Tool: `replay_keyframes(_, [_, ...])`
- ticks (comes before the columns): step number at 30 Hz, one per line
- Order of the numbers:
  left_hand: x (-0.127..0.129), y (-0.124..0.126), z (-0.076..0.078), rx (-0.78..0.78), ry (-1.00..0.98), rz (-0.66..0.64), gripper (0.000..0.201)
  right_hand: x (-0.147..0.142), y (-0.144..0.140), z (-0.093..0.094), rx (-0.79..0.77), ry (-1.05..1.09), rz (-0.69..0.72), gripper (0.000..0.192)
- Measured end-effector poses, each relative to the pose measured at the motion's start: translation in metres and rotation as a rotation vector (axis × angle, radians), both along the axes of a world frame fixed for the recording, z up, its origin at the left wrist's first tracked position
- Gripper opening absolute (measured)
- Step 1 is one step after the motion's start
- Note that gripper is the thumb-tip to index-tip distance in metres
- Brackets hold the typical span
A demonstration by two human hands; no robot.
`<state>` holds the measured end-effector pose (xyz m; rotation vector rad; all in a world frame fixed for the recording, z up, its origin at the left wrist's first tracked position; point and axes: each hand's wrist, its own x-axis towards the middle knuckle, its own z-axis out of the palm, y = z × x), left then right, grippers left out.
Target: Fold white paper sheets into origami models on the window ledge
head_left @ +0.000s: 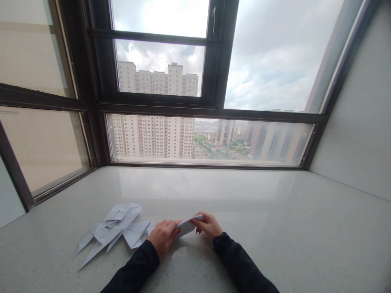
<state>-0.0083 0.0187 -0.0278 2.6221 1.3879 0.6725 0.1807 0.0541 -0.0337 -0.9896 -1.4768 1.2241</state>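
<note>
Left hand (163,238): fingers closed on the near end of a folded white paper (187,226), apparently pinning it flat.
Right hand (209,225): fingertips pinched on the paper's far edge, likely to press a crease.
Folded white paper: thin, stiff, between both sets of fingers, touching the sill.
Paper planes (111,231): crisp, pointed, just beyond left fingers.
Stone windowsill (275,228): pale, speckled, glossy.

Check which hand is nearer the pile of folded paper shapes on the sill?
Left. The left hand sits right beside the folded paper shapes; the right hand is farther off, across the white sheet.
</note>
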Motion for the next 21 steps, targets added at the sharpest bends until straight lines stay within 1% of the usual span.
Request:
replay_keyframes(9, [-0.002, 0.008, -0.008, 0.079, 0.027, -0.012, 0.040, -0.001, 0.001, -0.002, 0.040, -0.034, -0.004, 0.043])
replay_keyframes(13, [-0.003, 0.009, -0.011, 0.088, 0.010, -0.003, 0.040, 0.000, 0.001, -0.003, 0.095, -0.122, 0.002, 0.043])
replay_keyframes(16, [-0.003, 0.009, -0.011, 0.093, 0.027, 0.010, 0.039, 0.002, -0.003, 0.001, 0.239, -0.254, -0.042, 0.043])
replay_keyframes(19, [-0.004, 0.009, -0.009, 0.121, 0.068, 0.021, 0.039, 0.005, -0.012, 0.011, 0.496, -0.459, -0.145, 0.044])
replay_keyframes(21, [-0.003, 0.007, -0.007, 0.152, 0.114, 0.027, 0.038, 0.006, -0.019, 0.018, 0.653, -0.637, -0.170, 0.037])
